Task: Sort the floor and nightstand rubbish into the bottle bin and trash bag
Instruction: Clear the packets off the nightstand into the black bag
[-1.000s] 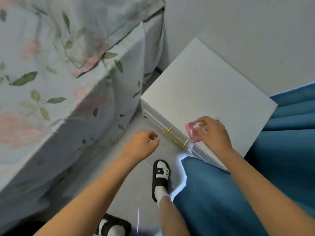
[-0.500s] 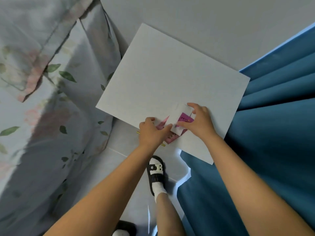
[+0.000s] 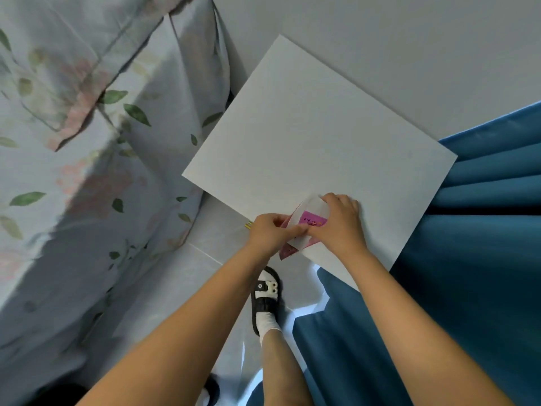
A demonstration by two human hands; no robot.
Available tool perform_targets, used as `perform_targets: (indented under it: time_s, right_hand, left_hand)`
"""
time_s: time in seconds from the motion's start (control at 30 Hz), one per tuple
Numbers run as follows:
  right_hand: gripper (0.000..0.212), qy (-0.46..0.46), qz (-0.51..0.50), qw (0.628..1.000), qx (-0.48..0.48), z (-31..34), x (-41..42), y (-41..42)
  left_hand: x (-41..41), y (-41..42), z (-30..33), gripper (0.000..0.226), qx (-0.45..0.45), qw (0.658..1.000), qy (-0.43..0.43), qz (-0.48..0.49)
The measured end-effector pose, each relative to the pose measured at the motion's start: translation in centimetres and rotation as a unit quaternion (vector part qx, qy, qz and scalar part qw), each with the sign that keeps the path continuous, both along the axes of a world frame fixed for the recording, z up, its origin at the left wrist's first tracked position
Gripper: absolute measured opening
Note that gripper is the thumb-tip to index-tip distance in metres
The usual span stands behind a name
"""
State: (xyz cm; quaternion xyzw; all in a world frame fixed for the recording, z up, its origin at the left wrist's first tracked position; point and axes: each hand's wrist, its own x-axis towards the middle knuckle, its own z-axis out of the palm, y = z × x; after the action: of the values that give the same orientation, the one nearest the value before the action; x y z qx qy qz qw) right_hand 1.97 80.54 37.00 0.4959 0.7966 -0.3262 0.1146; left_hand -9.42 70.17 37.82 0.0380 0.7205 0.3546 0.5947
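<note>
Pink and white, a small flat wrapper (image 3: 311,224) lies at the front edge of the white nightstand (image 3: 316,136), near its front right part. Its upper face is white with a pink label that has small dark marks; the marks are too small to read. A crumpled pink part of it sticks out below, over the edge of the nightstand top, toward the floor.

Both hands are on this wrapper. The left hand (image 3: 270,232) pinches its left side, with the thumb and the curled fingers closed on the edge. The right hand (image 3: 339,222) grips the right side, the fingers bent over the top of the wrapper and the thumb below it. The two hands are almost touching each other over the wrapper.

Just left of the left hand, a short golden handle (image 3: 248,225) shows under the nightstand top. The top itself is plain and white, and its back corner stands against the pale wall (image 3: 380,39).

On the left there is a bed with a floral sheet (image 3: 73,142) in pale colours, with green leaves and pink flowers, hanging down to the floor. On the right a blue curtain (image 3: 483,230) hangs in folds and touches the right side of the nightstand. Below the hands, on the pale tiled floor (image 3: 205,268), one foot stands in a black and white slipper (image 3: 265,297) with a white sock.
</note>
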Motion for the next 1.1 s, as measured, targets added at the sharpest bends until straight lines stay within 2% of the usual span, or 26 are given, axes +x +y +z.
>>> perform_targets:
  time_s: [0.07,0.13,0.27,0.4,0.53,0.67,0.8,0.9,1.0,1.1]
  right_hand:
    - [0.06,0.029,-0.002,0.999,-0.026,0.7,0.1,-0.3]
    - [0.056,0.047,-0.009,0.996,-0.08,1.3,-0.1,-1.0]
    - [0.058,0.05,0.025,0.99,-0.133,2.2,-1.3,-3.6]
    - [0.076,0.05,0.056,0.981,-0.179,2.6,-3.3,-7.6]
    - [0.068,0.052,0.099,0.964,-0.242,1.8,-6.0,-13.1]
    - [0.05,0.012,0.165,0.955,-0.246,0.5,-9.4,-20.1]
    - [0.033,-0.093,0.3,0.928,-0.199,-1.8,-11.5,-28.6]
    - [0.033,-0.201,0.407,0.879,-0.147,-2.8,-12.6,-36.2]
    - [0.034,-0.252,0.478,0.832,-0.127,-3.4,-13.1,-44.4]
    - [0.032,-0.278,0.521,0.798,-0.122,-3.6,-13.2,-52.0]
  left_hand:
    - [-0.3,-0.7,0.4,0.022,0.025,0.998,-0.056,0.025]
    - [-0.3,-1.5,0.7,0.021,0.047,0.996,-0.072,0.022]
    - [-0.8,-4.2,0.7,0.021,0.048,0.999,-0.012,0.006]
    - [-2.2,-9.5,0.5,0.016,0.038,0.999,0.027,0.008]
    - [-4.6,-17.6,0.2,0.012,0.015,0.996,0.037,0.083]
    - [-6.1,-28.9,-0.9,0.015,-0.031,0.971,0.03,0.234]
    - [-6.0,-43.2,-1.7,0.015,-0.078,0.931,0.038,0.354]
    - [-4.7,-55.0,-2.2,0.014,-0.111,0.884,0.036,0.452]
    - [-2.9,-66.3,-2.4,0.016,-0.122,0.812,-0.001,0.571]
    - [-0.8,-75.9,-2.3,0.003,-0.119,0.701,-0.039,0.702]
